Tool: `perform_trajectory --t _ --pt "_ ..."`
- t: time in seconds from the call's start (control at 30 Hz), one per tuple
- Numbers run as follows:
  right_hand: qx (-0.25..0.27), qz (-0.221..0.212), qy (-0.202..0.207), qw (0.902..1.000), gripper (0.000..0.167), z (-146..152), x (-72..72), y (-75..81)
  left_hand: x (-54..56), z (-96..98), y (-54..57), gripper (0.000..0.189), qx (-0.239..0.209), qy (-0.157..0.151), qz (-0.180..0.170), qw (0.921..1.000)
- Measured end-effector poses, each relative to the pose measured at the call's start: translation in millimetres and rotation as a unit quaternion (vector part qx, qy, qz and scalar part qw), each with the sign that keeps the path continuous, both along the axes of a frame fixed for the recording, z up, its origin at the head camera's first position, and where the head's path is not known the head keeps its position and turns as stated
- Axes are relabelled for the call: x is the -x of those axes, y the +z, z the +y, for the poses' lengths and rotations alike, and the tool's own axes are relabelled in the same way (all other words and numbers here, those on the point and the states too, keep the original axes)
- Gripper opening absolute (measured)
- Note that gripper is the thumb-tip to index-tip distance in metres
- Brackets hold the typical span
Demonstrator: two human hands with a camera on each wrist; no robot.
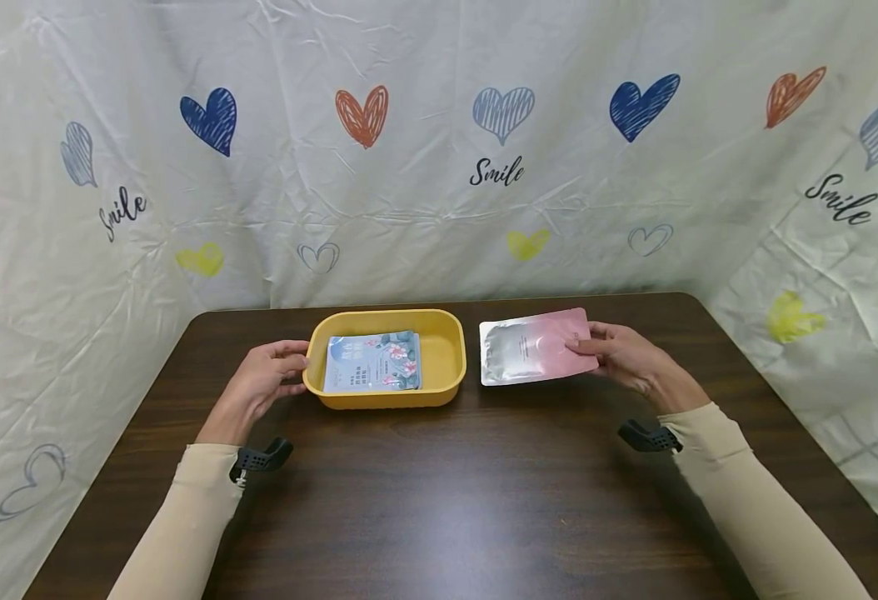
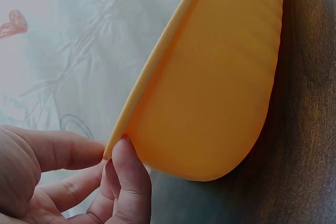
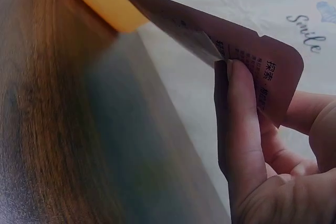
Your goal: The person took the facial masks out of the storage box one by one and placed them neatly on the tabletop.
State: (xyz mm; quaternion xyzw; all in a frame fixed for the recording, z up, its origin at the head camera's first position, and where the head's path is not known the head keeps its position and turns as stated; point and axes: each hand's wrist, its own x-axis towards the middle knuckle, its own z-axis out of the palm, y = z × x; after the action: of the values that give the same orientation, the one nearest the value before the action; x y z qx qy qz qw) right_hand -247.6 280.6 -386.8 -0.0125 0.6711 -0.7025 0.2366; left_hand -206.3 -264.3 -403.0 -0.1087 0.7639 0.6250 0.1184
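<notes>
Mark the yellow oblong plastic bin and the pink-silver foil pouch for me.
Yellow oblong plastic bin (image 1: 441,358), head view: bare inner floor.
Pink-silver foil pouch (image 1: 531,348), head view: middle of visible face.

"Smile" is printed in black script three times on the white backdrop (image 1: 424,187) across the head view. The pink-and-silver packet (image 1: 529,350) carries Chinese characters, "探索" legible from the right wrist; its smaller print and the pale-blue packet's (image 1: 367,367) lettering are too blurred to read.
</notes>
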Motion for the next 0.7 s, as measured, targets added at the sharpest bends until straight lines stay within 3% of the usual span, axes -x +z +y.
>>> perform_trajectory --t 0.5,0.7 --pt "-0.007 -0.009 0.022 0.9997 0.039 -6.8 7.3 -19.1 0.1 0.0 -1.0 0.05 -0.003 0.001 0.001 1.0" --pt "-0.013 -0.026 0.025 0.9993 0.031 -11.8 8.5 -19.9 1.0 0.5 -0.8 0.05 -0.003 0.002 -0.001 1.0"
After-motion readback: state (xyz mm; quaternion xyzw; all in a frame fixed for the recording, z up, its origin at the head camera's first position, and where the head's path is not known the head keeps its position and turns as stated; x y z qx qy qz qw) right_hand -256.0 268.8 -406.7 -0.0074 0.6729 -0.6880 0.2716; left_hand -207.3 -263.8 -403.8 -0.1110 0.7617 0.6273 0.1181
